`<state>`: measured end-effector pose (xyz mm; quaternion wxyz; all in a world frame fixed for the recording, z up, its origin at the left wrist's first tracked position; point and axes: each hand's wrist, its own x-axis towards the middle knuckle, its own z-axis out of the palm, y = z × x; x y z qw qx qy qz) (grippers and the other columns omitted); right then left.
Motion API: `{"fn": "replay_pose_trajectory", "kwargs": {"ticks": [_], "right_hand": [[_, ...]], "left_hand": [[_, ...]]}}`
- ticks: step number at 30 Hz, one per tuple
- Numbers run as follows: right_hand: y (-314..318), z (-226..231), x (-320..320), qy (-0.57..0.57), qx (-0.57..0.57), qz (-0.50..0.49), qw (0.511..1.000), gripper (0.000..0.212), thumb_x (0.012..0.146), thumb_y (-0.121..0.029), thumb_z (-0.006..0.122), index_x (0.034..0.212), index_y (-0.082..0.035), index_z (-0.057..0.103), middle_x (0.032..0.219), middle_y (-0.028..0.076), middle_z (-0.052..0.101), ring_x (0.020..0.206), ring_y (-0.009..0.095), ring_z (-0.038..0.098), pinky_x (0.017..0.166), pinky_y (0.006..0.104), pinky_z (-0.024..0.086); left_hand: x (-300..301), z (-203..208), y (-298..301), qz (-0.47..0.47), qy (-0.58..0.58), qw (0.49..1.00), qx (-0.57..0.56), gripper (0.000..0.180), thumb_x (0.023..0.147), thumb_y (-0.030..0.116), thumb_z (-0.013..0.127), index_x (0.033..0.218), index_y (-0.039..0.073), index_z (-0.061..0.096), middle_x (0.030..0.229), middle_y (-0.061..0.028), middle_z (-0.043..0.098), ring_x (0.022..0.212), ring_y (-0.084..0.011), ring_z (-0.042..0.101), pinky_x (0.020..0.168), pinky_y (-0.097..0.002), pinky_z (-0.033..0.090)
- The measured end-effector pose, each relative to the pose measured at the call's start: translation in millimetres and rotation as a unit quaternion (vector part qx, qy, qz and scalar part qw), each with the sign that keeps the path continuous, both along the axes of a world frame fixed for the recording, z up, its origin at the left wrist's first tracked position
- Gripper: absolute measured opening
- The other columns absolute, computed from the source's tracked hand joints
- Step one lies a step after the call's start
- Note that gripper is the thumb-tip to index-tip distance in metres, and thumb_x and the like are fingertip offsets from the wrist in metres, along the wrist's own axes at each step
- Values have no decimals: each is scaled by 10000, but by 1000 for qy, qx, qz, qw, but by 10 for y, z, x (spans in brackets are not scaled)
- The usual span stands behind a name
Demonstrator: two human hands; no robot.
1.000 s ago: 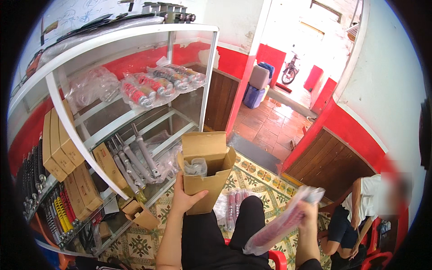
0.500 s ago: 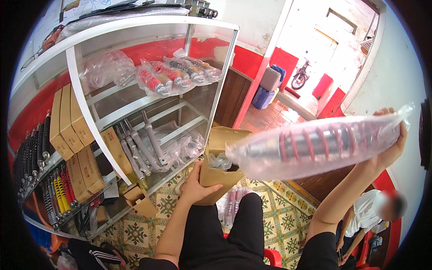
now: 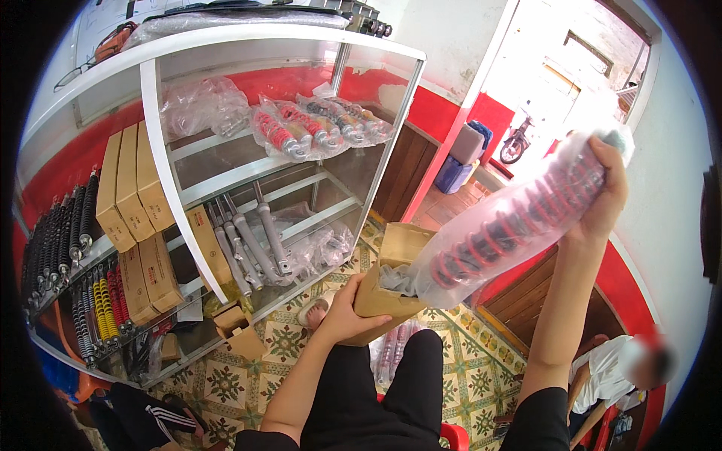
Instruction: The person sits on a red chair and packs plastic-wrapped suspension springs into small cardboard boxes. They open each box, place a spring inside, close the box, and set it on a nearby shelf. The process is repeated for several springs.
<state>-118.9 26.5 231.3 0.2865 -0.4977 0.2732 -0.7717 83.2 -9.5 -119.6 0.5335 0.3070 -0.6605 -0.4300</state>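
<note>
My left hand [image 3: 352, 316] grips an open cardboard box [image 3: 381, 303] from its left side, above my knees. Clear crumpled plastic [image 3: 396, 279] shows in the box's mouth; what it wraps is hidden. Raised at the right, my right hand [image 3: 606, 194] is closed round the top end of a shock absorber [image 3: 508, 229] with a red coil spring, bagged in cloudy plastic. The shock absorber slants down to the left, its lower end at the right side of the box's opening. Whether that end is inside the box I cannot tell.
A glass-shelved cabinet [image 3: 154, 113] at the left holds bagged shock absorbers [image 3: 289, 131], grey fork tubes [image 3: 267, 225] and long cardboard boxes [image 3: 135, 184]. A small open box [image 3: 239, 331] and bagged red shock absorbers [image 3: 392, 347] lie on the tiled floor. Another person [image 3: 605, 372] sits at the lower right.
My right hand has risen and moved left, tilting the shock absorber from nearly level to a steep slant. The view has shifted, and the box in my left hand appears slightly further right.
</note>
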Motion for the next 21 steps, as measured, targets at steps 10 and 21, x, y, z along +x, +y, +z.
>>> {"fn": "replay_pose_trajectory", "kwargs": {"ticks": [10, 21], "right_hand": [[-266, -192, 217, 42, 72, 102, 991, 90, 833, -158, 603, 792, -80, 583, 678, -13, 546, 576, 89, 511, 523, 262, 426], [-311, -278, 209, 19, 110, 16, 994, 107, 868, -175, 639, 816, -97, 588, 685, -20, 560, 564, 75, 516, 511, 254, 423]], "left_hand": [[-7, 19, 7, -11, 1, 1000, -5, 796, 625, 254, 893, 1271, 64, 468, 1137, -102, 585, 1075, -205, 569, 915, -338, 463], [-31, -63, -5, -24, 40, 998, 31, 815, 622, 225, 900, 1281, 48, 454, 1156, -74, 556, 1095, -172, 544, 945, -314, 446]]}}
